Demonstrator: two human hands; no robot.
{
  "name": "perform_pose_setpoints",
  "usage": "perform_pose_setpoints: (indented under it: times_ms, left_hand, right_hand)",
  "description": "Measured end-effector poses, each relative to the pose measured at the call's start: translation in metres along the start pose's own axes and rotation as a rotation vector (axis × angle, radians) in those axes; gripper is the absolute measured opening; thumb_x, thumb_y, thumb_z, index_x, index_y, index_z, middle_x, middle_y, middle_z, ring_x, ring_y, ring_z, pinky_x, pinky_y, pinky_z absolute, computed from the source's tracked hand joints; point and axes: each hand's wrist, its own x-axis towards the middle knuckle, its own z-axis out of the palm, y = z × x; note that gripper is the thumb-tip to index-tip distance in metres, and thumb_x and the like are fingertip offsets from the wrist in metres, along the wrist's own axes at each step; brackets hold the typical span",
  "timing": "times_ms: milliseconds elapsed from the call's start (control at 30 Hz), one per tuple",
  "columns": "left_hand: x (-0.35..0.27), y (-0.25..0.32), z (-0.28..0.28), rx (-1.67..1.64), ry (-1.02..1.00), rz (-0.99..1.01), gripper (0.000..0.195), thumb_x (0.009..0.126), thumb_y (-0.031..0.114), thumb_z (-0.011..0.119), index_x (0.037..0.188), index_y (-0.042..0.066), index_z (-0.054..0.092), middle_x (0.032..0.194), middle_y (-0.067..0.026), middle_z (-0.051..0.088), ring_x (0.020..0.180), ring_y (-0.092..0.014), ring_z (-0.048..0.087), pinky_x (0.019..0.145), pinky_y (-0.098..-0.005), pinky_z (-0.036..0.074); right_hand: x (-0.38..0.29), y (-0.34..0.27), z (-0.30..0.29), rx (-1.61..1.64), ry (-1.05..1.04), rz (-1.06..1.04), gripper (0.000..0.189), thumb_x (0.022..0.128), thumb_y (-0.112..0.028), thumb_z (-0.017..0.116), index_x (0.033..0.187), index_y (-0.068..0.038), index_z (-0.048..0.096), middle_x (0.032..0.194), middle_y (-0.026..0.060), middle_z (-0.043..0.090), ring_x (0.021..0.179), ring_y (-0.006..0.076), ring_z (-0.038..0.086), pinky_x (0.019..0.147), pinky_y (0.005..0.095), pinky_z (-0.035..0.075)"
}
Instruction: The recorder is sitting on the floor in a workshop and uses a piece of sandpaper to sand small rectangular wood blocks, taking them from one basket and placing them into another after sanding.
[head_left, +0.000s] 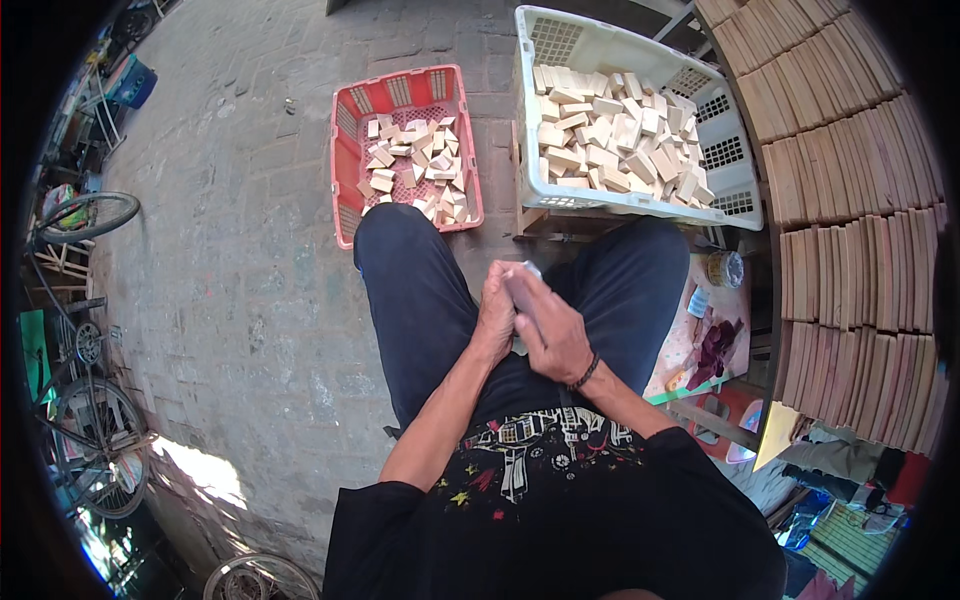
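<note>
My left hand (494, 311) and my right hand (556, 336) meet above my lap, between my knees. A small greyish flat piece (523, 294) shows between them, with a pale, shiny end at the top; blur hides what it is. The fingers of my right hand are curled over this piece. My left hand is bent close against its other side, and whatever its palm may hold is hidden. Beyond my left knee, a red plastic crate (346, 161) holds several small cut wood blocks (409, 176). A larger whitish plastic crate (637, 37) beyond my right knee is heaped with pale wood blocks (615, 135).
Tall stacks of thin wooden boards (847, 270) line the right side. Beside my right leg, a low board (731, 352) bears a jar (724, 268) and a dark red cloth (715, 352). A bicycle (97, 420) stands at left on the brick floor (247, 225).
</note>
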Motion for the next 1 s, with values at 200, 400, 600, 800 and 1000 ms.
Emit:
perform_pose_setpoints:
  times_ms: [200, 400, 600, 800, 1000]
  left_hand:
    - [0.001, -0.002, -0.006, -0.032, -0.084, -0.037, 0.024, 0.106, 0.036, 0.048, 0.106, 0.013, 0.054, 0.091, 0.0013, 0.057, 0.083, -0.006, 0.054, 0.073, -0.0256, 0.049]
    - [0.004, -0.002, -0.003, -0.182, 0.008, -0.087, 0.018, 0.105, 0.029, 0.049, 0.107, 0.012, 0.053, 0.089, -0.0004, 0.058, 0.076, -0.009, 0.058, 0.065, -0.0266, 0.051]
    - [0.002, 0.004, -0.003, -0.2, -0.076, -0.141, 0.019, 0.106, 0.032, 0.049, 0.106, 0.013, 0.053, 0.088, 0.0027, 0.059, 0.066, -0.003, 0.054, 0.049, -0.0193, 0.042]
    - [0.002, 0.008, 0.006, -0.311, 0.004, -0.119, 0.02, 0.106, 0.031, 0.048, 0.105, 0.011, 0.051, 0.081, 0.0001, 0.056, 0.057, -0.006, 0.049, 0.044, -0.021, 0.037]
    - [-0.001, 0.01, 0.002, -0.264, -0.096, -0.191, 0.02, 0.106, 0.031, 0.047, 0.102, 0.012, 0.052, 0.081, 0.001, 0.055, 0.055, -0.004, 0.046, 0.044, -0.0203, 0.034]
  right_hand:
    - [0.008, 0.006, 0.003, 0.133, 0.172, 0.182, 0.044, 0.096, -0.01, 0.052, 0.137, 0.005, 0.051, 0.136, 0.0244, 0.058, 0.118, 0.0403, 0.061, 0.098, 0.0409, 0.05]
    - [0.003, 0.003, 0.0, -0.066, -0.035, -0.049, 0.049, 0.092, -0.009, 0.056, 0.139, 0.004, 0.051, 0.14, 0.0236, 0.055, 0.114, 0.0393, 0.063, 0.094, 0.0405, 0.052]
    - [-0.001, 0.003, 0.001, 0.105, 0.131, 0.139, 0.048, 0.094, -0.01, 0.053, 0.14, 0.002, 0.05, 0.141, 0.0236, 0.054, 0.116, 0.0412, 0.062, 0.096, 0.04, 0.051]
    - [-0.001, 0.006, -0.002, 0.054, -0.028, -0.028, 0.051, 0.092, -0.007, 0.055, 0.141, 0.005, 0.049, 0.142, 0.0245, 0.054, 0.12, 0.0387, 0.062, 0.098, 0.0401, 0.051]
    - [0.005, 0.007, -0.008, 0.034, 0.135, 0.085, 0.05, 0.093, -0.008, 0.055, 0.141, 0.005, 0.049, 0.138, 0.0256, 0.056, 0.12, 0.039, 0.061, 0.097, 0.0395, 0.051]
